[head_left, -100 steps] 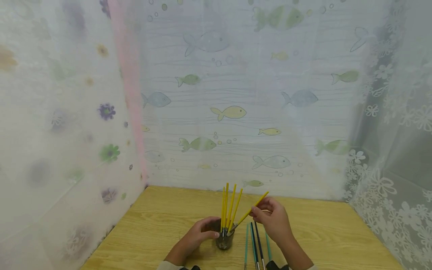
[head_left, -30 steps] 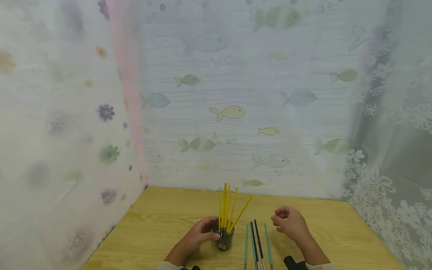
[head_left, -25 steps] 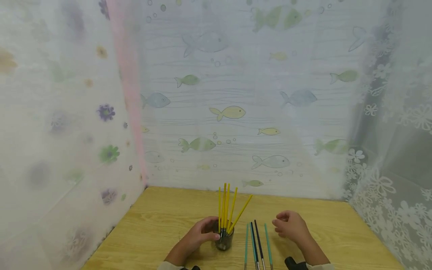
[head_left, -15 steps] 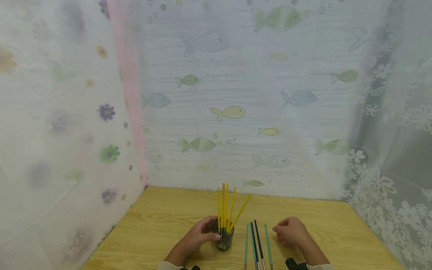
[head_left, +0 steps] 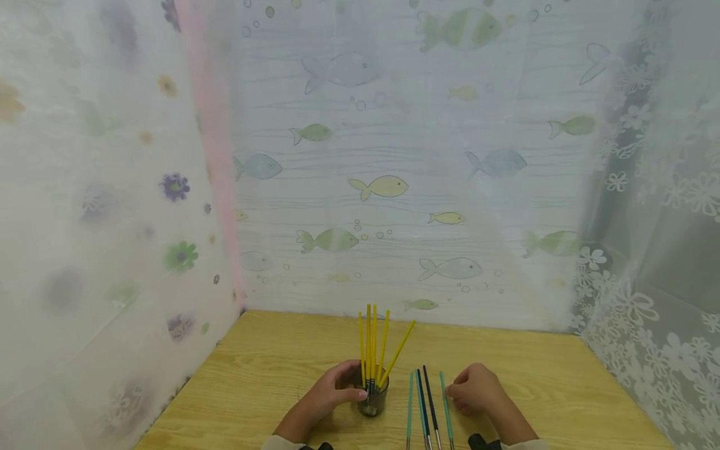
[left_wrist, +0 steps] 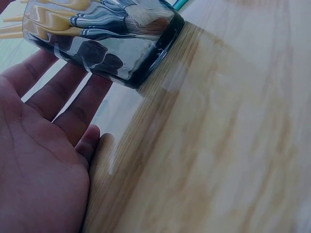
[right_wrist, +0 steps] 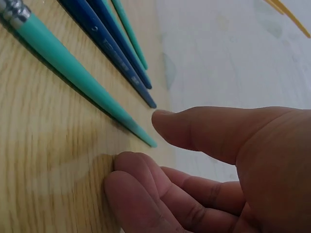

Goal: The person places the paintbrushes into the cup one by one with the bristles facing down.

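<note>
A small dark see-through glass (head_left: 371,406) holds several yellow-handled paintbrushes (head_left: 374,340), bristles down. My left hand (head_left: 323,394) steadies this glass from the left, thumb in front and fingers reaching behind. In the left wrist view the fingers lie along the glass wall, with pale bristles visible inside. Beside the rightmost teal paintbrush (head_left: 446,406) is my right hand (head_left: 478,390), low over the table. The right wrist view shows its thumb and fingertips parted around the tapered handle tip of that teal brush (right_wrist: 82,77), holding nothing.
Left of that brush lie dark blue paintbrushes (head_left: 432,403) and another teal paintbrush (head_left: 409,406), roughly parallel on the wood-grain table (head_left: 540,387). A fish-print curtain (head_left: 394,156) hangs behind the table, with translucent sheets at both sides.
My right hand has let go of a yellow brush, which now leans in the glass. It moved right, then down and slightly back left to the teal brush. The left hand stays at the glass.
</note>
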`<state>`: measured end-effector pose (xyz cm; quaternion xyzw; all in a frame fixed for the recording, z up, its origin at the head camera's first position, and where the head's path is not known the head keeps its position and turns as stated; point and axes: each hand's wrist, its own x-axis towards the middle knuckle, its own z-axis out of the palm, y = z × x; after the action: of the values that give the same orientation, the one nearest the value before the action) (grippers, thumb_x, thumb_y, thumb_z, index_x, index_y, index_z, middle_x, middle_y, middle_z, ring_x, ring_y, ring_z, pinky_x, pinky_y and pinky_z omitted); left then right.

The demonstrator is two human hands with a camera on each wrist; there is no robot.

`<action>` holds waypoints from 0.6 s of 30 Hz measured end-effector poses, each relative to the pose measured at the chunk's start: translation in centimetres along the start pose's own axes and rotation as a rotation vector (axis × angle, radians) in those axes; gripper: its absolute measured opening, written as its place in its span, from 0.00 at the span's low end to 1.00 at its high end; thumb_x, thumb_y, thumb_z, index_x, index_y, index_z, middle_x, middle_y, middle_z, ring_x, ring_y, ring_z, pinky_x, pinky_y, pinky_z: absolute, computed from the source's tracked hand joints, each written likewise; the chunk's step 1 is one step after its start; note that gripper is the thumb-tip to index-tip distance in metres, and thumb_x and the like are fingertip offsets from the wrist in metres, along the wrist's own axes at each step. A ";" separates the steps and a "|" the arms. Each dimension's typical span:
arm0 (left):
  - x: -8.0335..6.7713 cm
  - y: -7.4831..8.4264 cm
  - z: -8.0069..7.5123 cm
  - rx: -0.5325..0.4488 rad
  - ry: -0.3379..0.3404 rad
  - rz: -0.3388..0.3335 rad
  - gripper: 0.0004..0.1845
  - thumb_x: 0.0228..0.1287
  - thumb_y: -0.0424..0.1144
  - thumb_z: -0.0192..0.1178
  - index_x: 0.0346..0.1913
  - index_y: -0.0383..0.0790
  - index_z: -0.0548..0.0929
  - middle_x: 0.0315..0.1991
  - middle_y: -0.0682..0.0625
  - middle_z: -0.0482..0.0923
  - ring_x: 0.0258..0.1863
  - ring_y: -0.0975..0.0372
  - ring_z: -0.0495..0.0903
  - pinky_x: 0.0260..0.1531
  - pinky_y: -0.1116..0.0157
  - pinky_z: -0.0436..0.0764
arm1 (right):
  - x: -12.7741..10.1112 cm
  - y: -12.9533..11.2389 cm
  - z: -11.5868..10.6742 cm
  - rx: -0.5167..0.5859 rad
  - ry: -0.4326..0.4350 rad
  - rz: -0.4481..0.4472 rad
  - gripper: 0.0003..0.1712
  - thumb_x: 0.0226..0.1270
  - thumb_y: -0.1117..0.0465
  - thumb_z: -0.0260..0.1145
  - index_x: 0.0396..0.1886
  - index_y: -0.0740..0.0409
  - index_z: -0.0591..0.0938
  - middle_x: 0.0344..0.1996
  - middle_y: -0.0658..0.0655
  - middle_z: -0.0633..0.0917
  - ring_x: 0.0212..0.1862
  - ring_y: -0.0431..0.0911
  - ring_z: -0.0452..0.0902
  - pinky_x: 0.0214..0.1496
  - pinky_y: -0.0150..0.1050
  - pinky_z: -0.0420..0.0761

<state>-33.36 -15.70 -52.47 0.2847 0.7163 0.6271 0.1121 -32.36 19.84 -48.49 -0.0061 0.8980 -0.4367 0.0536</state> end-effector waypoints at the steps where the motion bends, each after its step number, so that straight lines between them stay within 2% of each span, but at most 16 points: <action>1: 0.0 0.1 0.0 -0.003 -0.004 -0.001 0.29 0.74 0.36 0.62 0.75 0.38 0.70 0.68 0.40 0.76 0.65 0.56 0.77 0.62 0.70 0.76 | 0.0 0.0 0.1 -0.004 -0.002 -0.007 0.16 0.61 0.64 0.76 0.42 0.73 0.85 0.28 0.58 0.86 0.28 0.46 0.85 0.30 0.39 0.87; 7: -0.2 0.4 0.2 -0.011 -0.015 -0.006 0.29 0.75 0.37 0.61 0.75 0.38 0.69 0.69 0.40 0.75 0.66 0.55 0.76 0.62 0.70 0.75 | -0.2 -0.1 0.8 -0.013 -0.006 -0.032 0.15 0.58 0.65 0.79 0.38 0.72 0.87 0.27 0.57 0.87 0.27 0.45 0.86 0.29 0.40 0.87; 14: -0.1 0.3 0.2 -0.004 -0.014 -0.024 0.29 0.75 0.39 0.61 0.75 0.40 0.69 0.69 0.42 0.75 0.66 0.57 0.77 0.62 0.69 0.76 | -0.4 -0.5 1.2 -0.034 -0.019 -0.028 0.19 0.55 0.65 0.81 0.41 0.73 0.85 0.31 0.59 0.85 0.28 0.45 0.85 0.30 0.39 0.87; 18: 0.0 0.3 0.2 0.004 -0.015 -0.008 0.29 0.75 0.38 0.61 0.75 0.40 0.70 0.68 0.41 0.76 0.65 0.56 0.77 0.63 0.68 0.76 | -0.4 -0.7 1.3 -0.034 -0.018 -0.020 0.23 0.52 0.66 0.83 0.43 0.73 0.84 0.33 0.59 0.85 0.28 0.45 0.85 0.31 0.39 0.87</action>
<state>-33.14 -15.54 -52.17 0.2866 0.7178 0.6232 0.1194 -31.86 18.40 -48.72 -0.0200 0.9047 -0.4217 0.0573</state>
